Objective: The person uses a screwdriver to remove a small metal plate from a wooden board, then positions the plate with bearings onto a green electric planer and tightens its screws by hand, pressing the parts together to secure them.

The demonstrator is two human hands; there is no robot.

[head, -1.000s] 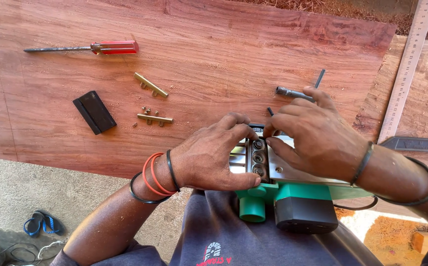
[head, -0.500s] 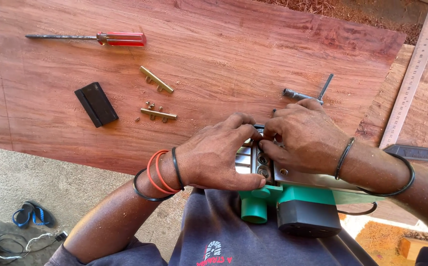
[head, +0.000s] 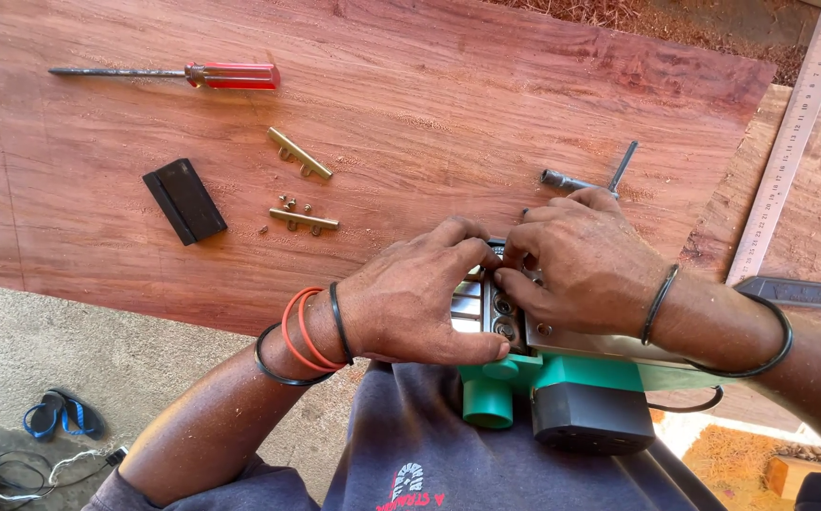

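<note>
Resting upside down in the lap at lower centre, green power planer (head: 562, 378) has its drum facing up; left hand (head: 420, 303) & right hand (head: 585, 265) pinch at its blade clamp (fingertips hide it). Farther up-left on the board (head: 429, 85): brass strips (head: 302, 185), screwdriver (head: 193, 74).

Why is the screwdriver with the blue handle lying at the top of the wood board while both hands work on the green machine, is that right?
Almost right. The head view shows the screwdriver has a red handle, not blue. It does lie near the top of the wood board, and the left hand and right hand are both on the green machine.
</note>
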